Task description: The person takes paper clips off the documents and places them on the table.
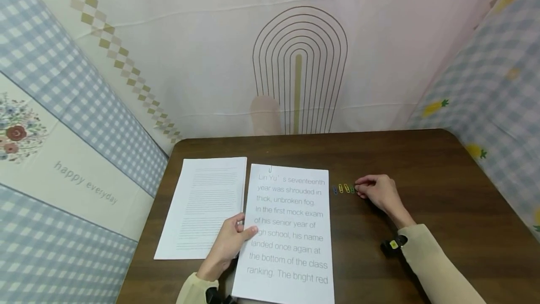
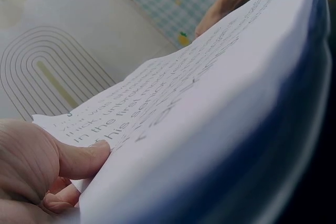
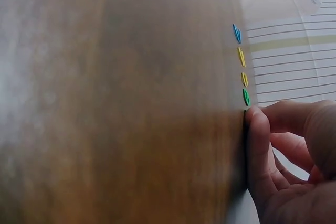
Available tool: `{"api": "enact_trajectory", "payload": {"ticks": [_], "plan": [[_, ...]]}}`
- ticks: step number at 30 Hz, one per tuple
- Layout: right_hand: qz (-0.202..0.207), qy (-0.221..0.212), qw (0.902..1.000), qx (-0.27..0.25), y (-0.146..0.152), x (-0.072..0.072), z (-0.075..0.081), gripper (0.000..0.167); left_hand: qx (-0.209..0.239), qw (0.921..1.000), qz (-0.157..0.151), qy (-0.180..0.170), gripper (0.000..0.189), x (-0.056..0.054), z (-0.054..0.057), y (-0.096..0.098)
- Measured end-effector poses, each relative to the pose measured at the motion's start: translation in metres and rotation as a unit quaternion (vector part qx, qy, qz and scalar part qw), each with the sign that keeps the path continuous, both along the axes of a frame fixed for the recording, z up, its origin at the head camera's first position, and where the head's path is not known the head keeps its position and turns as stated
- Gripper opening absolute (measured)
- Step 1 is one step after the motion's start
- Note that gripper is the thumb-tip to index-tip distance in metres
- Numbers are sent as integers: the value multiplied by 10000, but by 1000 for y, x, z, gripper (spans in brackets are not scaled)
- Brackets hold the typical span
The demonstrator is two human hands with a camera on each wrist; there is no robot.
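Observation:
My left hand (image 1: 229, 243) grips the left edge of a large-print paper (image 1: 288, 243), thumb on top and fingers tucked beneath. In the left wrist view, that paper (image 2: 173, 93) bows upward away from the thumb. A clip (image 1: 270, 169) sits on the paper's top edge. Right of it, several paper clips (image 1: 341, 188) lie in a row, blue, yellow and green. At the row's right end is my right hand (image 1: 381, 193), thumb and fingertips brought together at the tabletop beside the green clip (image 3: 245, 97). Whether a clip is between those fingertips is hidden.
A stack of small-print sheets (image 1: 211, 201) lies left of the large-print paper. Both rest on a dark brown wooden table (image 1: 443, 177). Behind it hangs a pale patterned cloth (image 1: 211, 60), with checked cloths at either side.

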State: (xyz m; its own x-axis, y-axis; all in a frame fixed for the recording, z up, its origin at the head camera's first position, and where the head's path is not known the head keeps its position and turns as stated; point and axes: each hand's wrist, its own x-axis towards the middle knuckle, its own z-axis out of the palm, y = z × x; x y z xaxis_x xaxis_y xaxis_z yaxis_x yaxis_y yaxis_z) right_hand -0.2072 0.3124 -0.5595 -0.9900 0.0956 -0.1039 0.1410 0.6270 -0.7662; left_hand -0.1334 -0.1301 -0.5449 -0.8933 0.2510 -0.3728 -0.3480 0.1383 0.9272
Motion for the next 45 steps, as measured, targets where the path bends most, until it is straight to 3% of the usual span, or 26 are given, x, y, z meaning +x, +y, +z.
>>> {"api": "enact_trajectory", "payload": {"ticks": [10, 20, 27, 32, 45], "plan": [[-42, -58, 9999, -90, 0, 4, 1, 19, 109, 9999, -29, 29, 43, 3, 1, 1], [-206, 608, 9964, -547, -13, 6, 31, 29, 184, 9998, -87, 66, 42, 3, 4, 1], [259, 993, 9940, -386, -51, 2, 62, 29, 299, 9993, -226, 59, 43, 5, 2, 4], [836, 1094, 9899, -348, -81, -5, 79, 28, 239, 9994, -233, 104, 44, 6, 0, 5], [1798, 905, 9790, -315, -135, -20, 84, 34, 228, 9986, -409, 225, 45, 11, 1, 8]]}}
